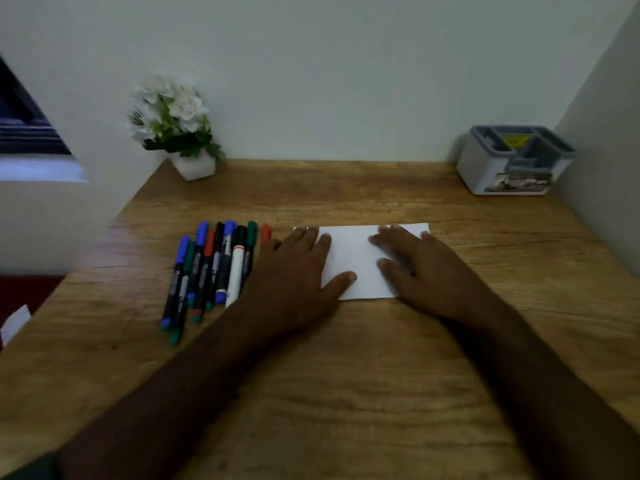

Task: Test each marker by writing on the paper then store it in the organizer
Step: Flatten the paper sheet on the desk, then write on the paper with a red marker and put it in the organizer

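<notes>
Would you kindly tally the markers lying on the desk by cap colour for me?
Blue-capped markers: 3
Green-capped markers: 2
Red-capped markers: 2 (one partly behind the left hand)
Black-capped markers: 2 (one looks white-bodied)
Total: 9, though the bunch overlaps and the picture is blurred, so the count is approximate.

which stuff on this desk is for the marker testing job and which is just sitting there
For the job: row of coloured felt markers; white paper sheet under left hand and right hand; grey plastic organizer.

Just there: white potted flowers; wooden desk.
</notes>
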Tool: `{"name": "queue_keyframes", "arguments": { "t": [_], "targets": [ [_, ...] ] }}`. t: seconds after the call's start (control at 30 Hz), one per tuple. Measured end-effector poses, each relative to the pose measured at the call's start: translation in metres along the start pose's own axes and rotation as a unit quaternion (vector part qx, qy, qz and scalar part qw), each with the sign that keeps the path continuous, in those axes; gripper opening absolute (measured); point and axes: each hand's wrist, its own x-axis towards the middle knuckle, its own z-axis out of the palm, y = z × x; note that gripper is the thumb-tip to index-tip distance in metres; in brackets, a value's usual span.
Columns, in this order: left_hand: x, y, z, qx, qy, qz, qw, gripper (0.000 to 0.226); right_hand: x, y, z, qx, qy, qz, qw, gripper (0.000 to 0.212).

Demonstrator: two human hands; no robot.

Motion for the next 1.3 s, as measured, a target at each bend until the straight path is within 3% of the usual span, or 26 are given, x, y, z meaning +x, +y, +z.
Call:
{"name": "queue_keyframes", "arguments": {
  "t": [0.17,0.33,0.47,0.57,0.63,0.73,0.9,1.07,1.3],
  "targets": [
    [-0.020,-0.006,-0.006,0.010,0.082,0.044,0.996,0.073,-0.019,-0.006,0.001,0.018,-0.008,0.001,1.000,0.046],
    [-0.036,-0.023,-0.012,0.016,0.090,0.093,0.991,0.060,-0.032,-0.022,-0.005,-0.006,0.018,-0.023,1.000,0.044],
    [-0.032,-0.050,-0.030,-0.132,0.148,0.093,0.976,0.046,-0.023,-0.032,-0.011,-0.017,0.065,-0.038,0.997,0.035],
    [-0.012,-0.082,-0.046,-0.297,0.162,0.086,0.937,0.024,-0.003,-0.053,-0.012,-0.037,0.113,-0.080,0.990,0.033],
    [0.004,-0.102,-0.048,-0.313,0.155,0.077,0.934,0.017,0.013,-0.080,-0.014,-0.027,0.106,-0.107,0.988,0.025],
    [0.025,-0.123,-0.039,-0.293,0.124,0.072,0.945,0.015,0.041,-0.111,-0.001,0.002,0.069,-0.145,0.987,0.018],
    [0.037,-0.131,-0.023,-0.235,0.095,0.136,0.958,0.017,0.071,-0.129,0.035,0.040,0.075,-0.152,0.985,0.019],
    [0.043,-0.129,-0.020,-0.132,0.045,0.100,0.985,0.020,0.073,-0.131,0.056,0.049,0.104,-0.142,0.983,0.024],
    [0.032,-0.124,-0.035,-0.004,0.027,0.112,0.993,0.026,0.074,-0.123,0.062,0.214,0.142,-0.112,0.960,0.009]
  ]
}}
